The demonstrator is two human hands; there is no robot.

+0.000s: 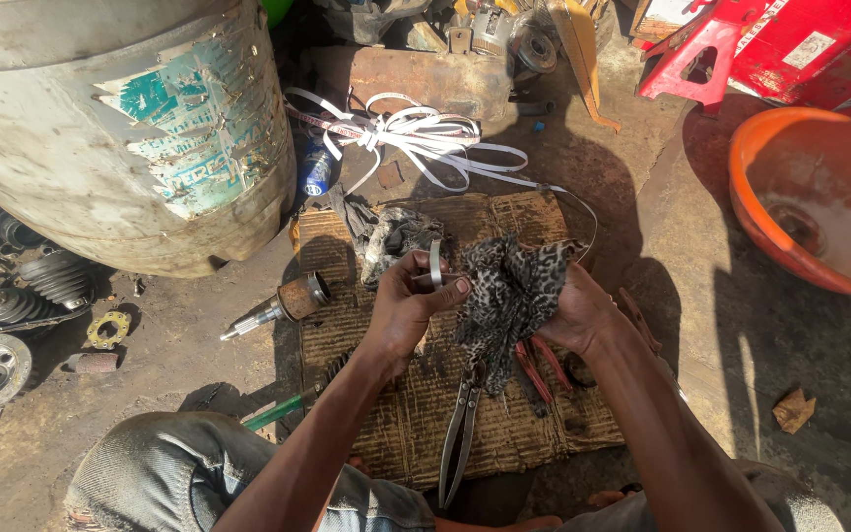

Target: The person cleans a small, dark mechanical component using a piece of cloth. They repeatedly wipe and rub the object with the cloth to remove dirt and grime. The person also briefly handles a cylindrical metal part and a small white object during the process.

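My left hand [411, 300] pinches a thin metal band ring [435, 264] between thumb and fingers, held upright over a woven mat [337, 335]. My right hand [583, 310] grips a leopard-spotted rag [509, 291] that hangs bunched right beside the ring. Below the hands, on the mat, lie long metal pliers [460, 433] and red-handled pliers [534, 366]. A greasy grey rag [391, 236] lies at the mat's far edge.
A big dented drum [100, 128] stands at the left. An axle joint shaft [283, 305] lies by the mat, rubber boots and metal parts [22, 296] further left. White strapping [416, 133] is tangled behind; an orange basin [819, 202] sits at right.
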